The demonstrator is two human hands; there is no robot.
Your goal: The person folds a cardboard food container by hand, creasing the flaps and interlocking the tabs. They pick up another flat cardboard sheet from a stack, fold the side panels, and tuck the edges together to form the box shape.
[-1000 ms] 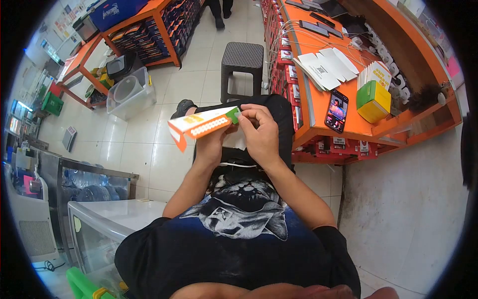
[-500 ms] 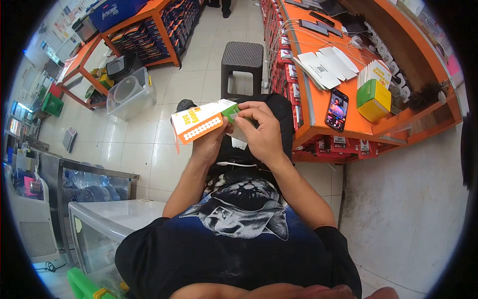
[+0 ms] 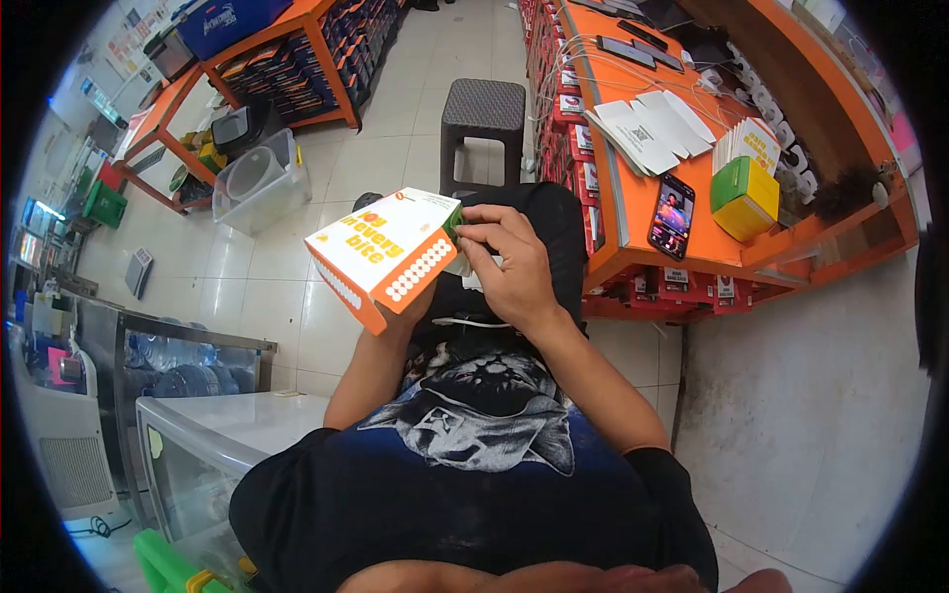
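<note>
A white and orange cardboard food box [image 3: 381,242] with yellow lettering is held in front of my lap, its printed panel facing up. My left hand [image 3: 403,314] supports it from below, and most of that hand is hidden behind the box. At the box's right end, a green flap [image 3: 453,221] shows between the fingers of my right hand [image 3: 509,267]. The thumb and fingers of this hand are pinched on that flap. A piece of pale card shows under the right hand, partly covered.
To the right is an orange table [image 3: 630,203] with a phone [image 3: 670,215], flat white box blanks [image 3: 652,130] and a green-yellow box [image 3: 743,198]. A dark stool [image 3: 482,104] stands ahead. A clear plastic bin [image 3: 262,183] and a white-topped cabinet [image 3: 237,420] are left.
The box has turned so its lettered top faces me more fully, and it sits lower and closer. My right hand stays at the green end, its fingers slightly shifted.
</note>
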